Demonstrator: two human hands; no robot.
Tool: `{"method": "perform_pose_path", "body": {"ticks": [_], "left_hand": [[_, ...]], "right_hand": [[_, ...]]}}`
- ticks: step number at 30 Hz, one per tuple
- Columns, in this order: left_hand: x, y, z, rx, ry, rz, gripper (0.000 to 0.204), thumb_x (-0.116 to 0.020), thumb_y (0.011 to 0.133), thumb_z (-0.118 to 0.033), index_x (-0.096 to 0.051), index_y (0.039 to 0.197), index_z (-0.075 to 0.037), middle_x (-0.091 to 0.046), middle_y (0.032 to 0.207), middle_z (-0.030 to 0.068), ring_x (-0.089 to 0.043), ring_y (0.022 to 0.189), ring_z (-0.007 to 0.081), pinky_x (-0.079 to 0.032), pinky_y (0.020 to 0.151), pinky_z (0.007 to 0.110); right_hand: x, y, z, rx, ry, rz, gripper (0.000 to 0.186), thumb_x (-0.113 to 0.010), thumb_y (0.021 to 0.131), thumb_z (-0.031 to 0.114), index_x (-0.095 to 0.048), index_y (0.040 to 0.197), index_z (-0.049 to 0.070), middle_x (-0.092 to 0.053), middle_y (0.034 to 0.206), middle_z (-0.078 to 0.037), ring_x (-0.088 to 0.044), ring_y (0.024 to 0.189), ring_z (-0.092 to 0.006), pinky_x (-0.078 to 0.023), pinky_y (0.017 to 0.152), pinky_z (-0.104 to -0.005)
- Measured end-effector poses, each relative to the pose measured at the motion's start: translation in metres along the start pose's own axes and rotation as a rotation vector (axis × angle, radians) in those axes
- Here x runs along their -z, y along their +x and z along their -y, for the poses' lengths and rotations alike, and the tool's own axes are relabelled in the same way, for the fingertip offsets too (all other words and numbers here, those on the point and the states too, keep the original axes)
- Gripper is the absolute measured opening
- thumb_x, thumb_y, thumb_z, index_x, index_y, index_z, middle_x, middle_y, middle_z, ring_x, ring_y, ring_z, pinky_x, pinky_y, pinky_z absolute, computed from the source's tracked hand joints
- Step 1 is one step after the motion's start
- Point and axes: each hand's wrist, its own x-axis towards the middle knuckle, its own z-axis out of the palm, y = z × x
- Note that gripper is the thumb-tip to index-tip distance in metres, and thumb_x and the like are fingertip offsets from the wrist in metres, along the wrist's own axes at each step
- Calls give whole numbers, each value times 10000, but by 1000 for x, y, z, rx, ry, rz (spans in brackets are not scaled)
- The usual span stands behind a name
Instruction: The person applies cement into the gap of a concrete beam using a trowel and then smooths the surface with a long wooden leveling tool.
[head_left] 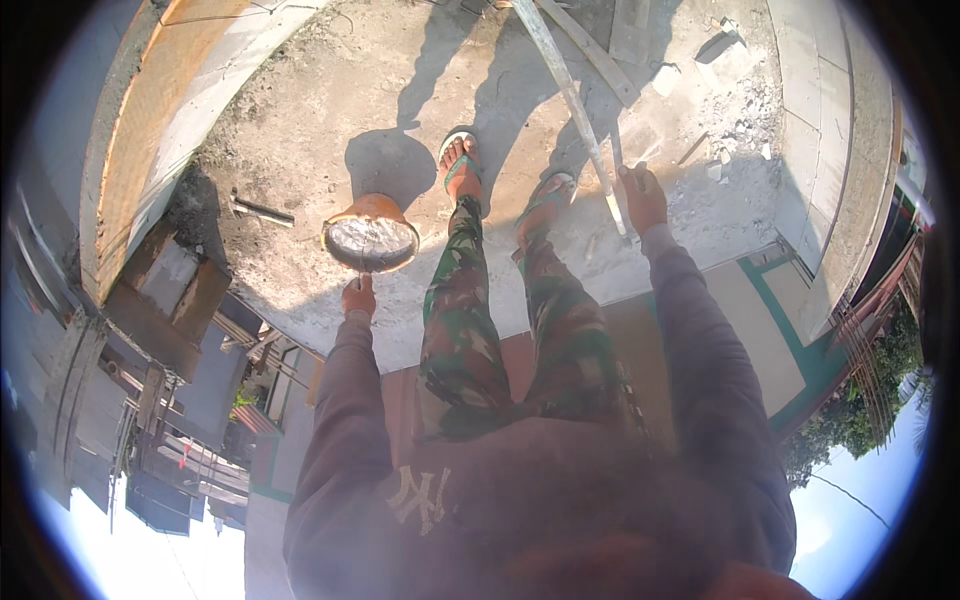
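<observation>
Formwork (150,150) of orange board is curving along the left edge of the concrete slab (330,100), with timber scaffolding (150,330) showing below it. A small tool (262,211) is lying on the slab near that edge. The person is standing at the slab's brink in camouflage trousers and sandals, looking straight down. The left hand (358,297) is gripping the near rim of an orange bucket (371,238), fingers curled tight around it; the bucket is sitting on the slab just left of the left foot (461,167), filled with grey wet mortar. The right foot (547,195) is resting just beside the base of a long pale rod. The right hand (642,196) is closing around a thin stick (617,170) at its lower part, fingers wrapped together on it, while the rod (570,95) is running up and away from just beside it. Planks (600,55) are lying across the slab beyond. Rubble (730,130) is scattering over the concrete at the right, beside a low parapet (830,150), with rooftops and trees far below.
</observation>
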Motion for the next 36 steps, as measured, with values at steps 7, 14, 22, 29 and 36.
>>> {"method": "perform_pose_path", "body": {"ticks": [7,14,22,29,36], "left_hand": [[18,-106,-23,9,-98,50,520,-566,971,-447,-750,873,29,-690,676,138,-691,632,258,-542,653,395],[63,-229,-107,-145,-73,-187,501,-587,901,-481,-763,817,-20,-726,782,239,-726,813,357,-549,788,454],[78,-293,-187,-176,-388,-291,388,-711,850,-403,-743,1003,-48,-739,844,194,-737,897,313,-553,807,441],[67,-264,-184,-689,440,-347,647,-914,742,-269,-607,1293,-123,-721,1045,82,-730,994,240,-538,847,374],[32,-330,-308,-563,557,-200,631,-915,748,-221,-609,1288,-109,-700,1173,78,-724,1051,247,-548,867,396]], "right_hand": [[185,-262,-292,-732,-498,420,408,-717,901,438,-741,1038,54,-751,1027,-157,-726,998,-339,-553,866,-434],[277,-320,-391,67,-1624,1126,490,-559,989,558,-538,1453,401,-477,1520,216,-439,1437,-56,-460,1104,-348],[311,-251,-392,236,-1318,988,687,-614,943,559,-483,1499,180,-502,1493,-38,-424,1446,-323,-404,1103,-558],[330,-223,-342,-559,-40,539,684,-605,953,557,-471,1506,179,-471,1530,-55,-423,1449,-328,-398,1103,-563],[393,-207,-332,-664,500,304,681,-595,963,555,-459,1513,178,-441,1566,-72,-421,1452,-334,-391,1103,-568]]}}
